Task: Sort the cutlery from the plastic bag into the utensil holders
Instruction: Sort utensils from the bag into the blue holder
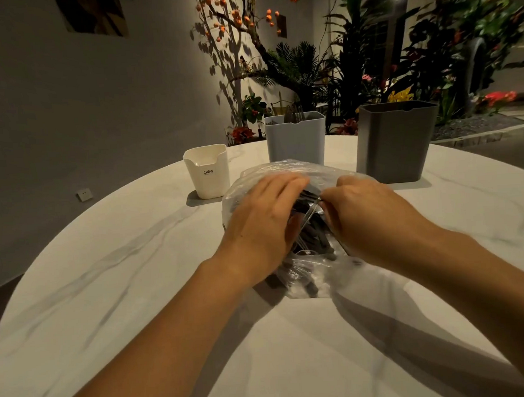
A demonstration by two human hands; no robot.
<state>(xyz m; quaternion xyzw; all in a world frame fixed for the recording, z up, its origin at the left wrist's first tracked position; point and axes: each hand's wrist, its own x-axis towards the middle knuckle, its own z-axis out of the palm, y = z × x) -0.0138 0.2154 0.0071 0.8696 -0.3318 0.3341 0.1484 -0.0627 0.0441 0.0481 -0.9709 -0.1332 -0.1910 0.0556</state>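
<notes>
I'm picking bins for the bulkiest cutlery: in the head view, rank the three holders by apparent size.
1. Dark grey holder, largest, though it may stand slightly nearer the camera.
2. Light grey holder.
3. White holder, clearly smallest.

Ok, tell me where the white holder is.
In the head view the white holder stands on the table, far left of the row, beside the light grey holder and just behind the bag.
</notes>
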